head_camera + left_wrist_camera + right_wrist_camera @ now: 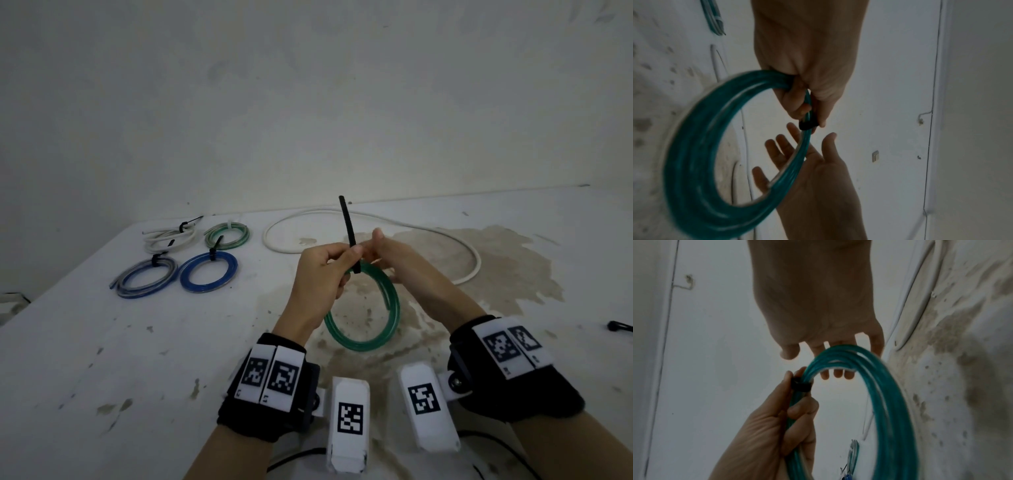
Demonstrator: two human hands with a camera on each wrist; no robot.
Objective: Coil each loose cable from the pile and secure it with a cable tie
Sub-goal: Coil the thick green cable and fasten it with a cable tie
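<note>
A green cable coil (363, 342) hangs above the stained white table (102, 359). My left hand (337, 263) grips the coil at its top, where a black cable tie (347, 226) wraps the strands and its long tail sticks up. In the left wrist view the tie's band (806, 125) sits just past my left fingers on the coil (694, 162). My right hand (376, 253) is beside the tie with straight, spread fingers (781, 146) behind the coil, holding nothing. The right wrist view shows the coil (890, 402) crossing in front of those fingers (838, 374).
A loose white cable (478, 265) curves across the table behind my hands. At the far left lie tied coils: white (171, 236), green-white (239, 240), grey-blue (144, 294) and blue (205, 290). A small black object (620, 326) lies at the right edge. A wall rises behind.
</note>
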